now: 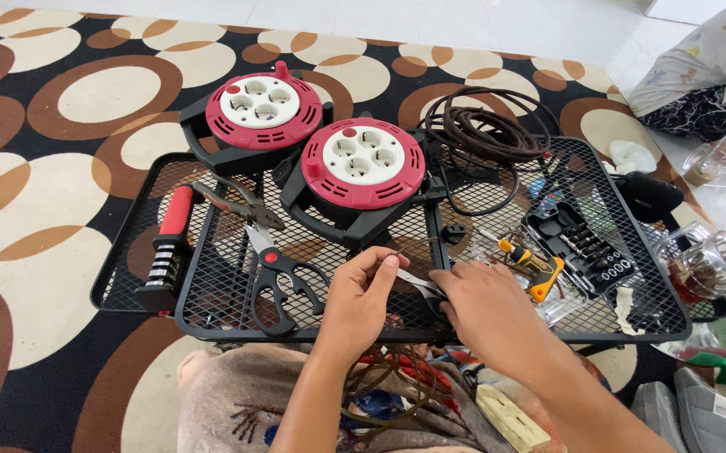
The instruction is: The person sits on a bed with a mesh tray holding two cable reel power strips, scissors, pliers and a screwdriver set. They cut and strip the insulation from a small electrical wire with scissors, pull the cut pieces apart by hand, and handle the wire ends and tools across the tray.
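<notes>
My left hand [356, 304] pinches the end of a thin brown wire [409, 247] over the black mesh tray [212, 306]. My right hand [484, 306] holds a small metal cutting tool [417, 283] whose tips reach toward that wire. More of the brown wire lies coiled [388, 382] in my lap below the tray. Two red and white cable reels [363, 164] [260, 105] stand at the tray's far side. Black-handled scissors [275, 273] lie just left of my left hand.
On the tray lie pliers [233, 200], a red and black handled tool [168, 243], a dark cable coil [489, 126], a yellow screwdriver [531, 267] and a black bit case [585, 247]. Glassware [702, 264] stands at the right. Another person's clothing [707, 67] shows top right.
</notes>
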A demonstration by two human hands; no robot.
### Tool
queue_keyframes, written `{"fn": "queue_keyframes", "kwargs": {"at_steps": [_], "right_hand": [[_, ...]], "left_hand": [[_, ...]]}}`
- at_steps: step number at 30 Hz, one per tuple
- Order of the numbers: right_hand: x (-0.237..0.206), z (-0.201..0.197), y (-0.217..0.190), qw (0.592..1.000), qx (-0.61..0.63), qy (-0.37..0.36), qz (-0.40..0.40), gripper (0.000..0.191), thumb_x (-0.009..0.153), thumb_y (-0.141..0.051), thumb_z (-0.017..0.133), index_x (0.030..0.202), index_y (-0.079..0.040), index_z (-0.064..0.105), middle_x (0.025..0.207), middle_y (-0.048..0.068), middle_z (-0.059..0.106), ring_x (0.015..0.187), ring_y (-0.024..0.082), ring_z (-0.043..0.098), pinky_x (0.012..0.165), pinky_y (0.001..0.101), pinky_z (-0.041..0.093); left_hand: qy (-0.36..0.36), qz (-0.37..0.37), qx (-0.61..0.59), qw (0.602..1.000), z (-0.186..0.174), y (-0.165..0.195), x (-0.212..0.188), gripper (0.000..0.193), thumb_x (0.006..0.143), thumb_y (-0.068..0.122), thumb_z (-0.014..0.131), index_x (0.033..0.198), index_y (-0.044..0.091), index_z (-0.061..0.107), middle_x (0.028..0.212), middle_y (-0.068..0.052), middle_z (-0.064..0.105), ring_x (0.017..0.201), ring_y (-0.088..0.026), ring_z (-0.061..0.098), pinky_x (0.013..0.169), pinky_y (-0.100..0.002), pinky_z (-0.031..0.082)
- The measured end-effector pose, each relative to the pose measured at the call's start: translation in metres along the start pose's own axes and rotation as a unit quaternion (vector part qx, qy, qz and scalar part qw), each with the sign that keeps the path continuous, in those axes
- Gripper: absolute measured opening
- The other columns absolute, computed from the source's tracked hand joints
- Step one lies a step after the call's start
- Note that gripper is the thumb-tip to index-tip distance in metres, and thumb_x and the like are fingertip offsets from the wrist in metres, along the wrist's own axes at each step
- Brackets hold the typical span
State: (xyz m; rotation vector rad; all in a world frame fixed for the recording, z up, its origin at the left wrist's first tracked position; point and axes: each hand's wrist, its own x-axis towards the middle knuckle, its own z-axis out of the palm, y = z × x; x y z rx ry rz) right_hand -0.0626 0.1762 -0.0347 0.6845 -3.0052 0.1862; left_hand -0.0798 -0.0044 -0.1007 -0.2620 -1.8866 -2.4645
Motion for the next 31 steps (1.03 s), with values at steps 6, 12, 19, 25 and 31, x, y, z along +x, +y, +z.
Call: {"fn": "queue_keyframes", "kwargs": {"at_steps": [6, 12, 19, 25, 31], "right_hand": [[-0.018, -0.010, -0.002, 1.000, 0.014, 0.022, 0.008, 0.042, 0.081, -0.006, 0.060, 0.123, -0.006, 0.062, 0.102, 0.010, 0.068, 0.100, 0.031, 0.063, 0.086, 0.0447, 0.047], [-0.070, -0.003, 0.040, 0.957, 0.108, -0.071, 0.261, 0.047, 0.099, -0.019, 0.063, 0.145, -0.015, 0.055, 0.102, 0.010, 0.070, 0.089, 0.025, 0.065, 0.081, 0.0366, 0.054], [-0.158, 0.067, 0.147, 0.801, 0.546, -0.036, 0.244, 0.052, 0.091, -0.009, 0.073, 0.136, -0.002, 0.049, 0.098, 0.013, 0.066, 0.081, 0.011, 0.062, 0.067, 0.0289, 0.050], [-0.193, 0.111, 0.170, 0.632, 0.746, -0.104, 0.182, 0.054, 0.099, -0.023, 0.071, 0.139, -0.004, 0.039, 0.088, 0.010, 0.057, 0.058, 0.014, 0.048, 0.054, 0.0303, 0.042], [-0.165, 0.103, 0.137, 0.672, 0.712, -0.086, 0.185, 0.054, 0.089, -0.031, 0.071, 0.128, -0.005, 0.044, 0.077, 0.009, 0.055, 0.052, 0.011, 0.043, 0.045, 0.0246, 0.034]], "left_hand": [[-0.003, -0.062, -0.061, 0.996, -0.003, 0.005, -0.002, 0.037, 0.107, 0.026, 0.046, 0.103, 0.003, 0.073, 0.063, 0.010, 0.036, 0.054, -0.001, 0.030, 0.046, -0.023, 0.025], [-0.005, -0.077, -0.056, 0.995, 0.005, 0.004, 0.000, 0.034, 0.107, 0.024, 0.050, 0.095, 0.000, 0.070, 0.063, 0.008, 0.039, 0.054, -0.003, 0.031, 0.047, -0.024, 0.026], [-0.091, 0.043, 0.050, 0.994, 0.078, 0.007, -0.003, 0.021, 0.102, 0.016, 0.061, 0.101, -0.002, 0.071, 0.072, 0.000, 0.060, 0.066, -0.006, 0.049, 0.059, -0.027, 0.043], [-0.065, 0.066, 0.156, 0.983, 0.104, 0.011, -0.007, 0.020, 0.099, 0.014, 0.062, 0.102, -0.004, 0.070, 0.075, -0.016, 0.065, 0.066, -0.023, 0.059, 0.063, -0.035, 0.048], [-0.098, 0.112, 0.188, 0.971, 0.114, 0.000, -0.015, 0.018, 0.101, 0.011, 0.057, 0.105, -0.002, 0.068, 0.090, -0.022, 0.070, 0.087, -0.040, 0.068, 0.076, -0.044, 0.052]]}}
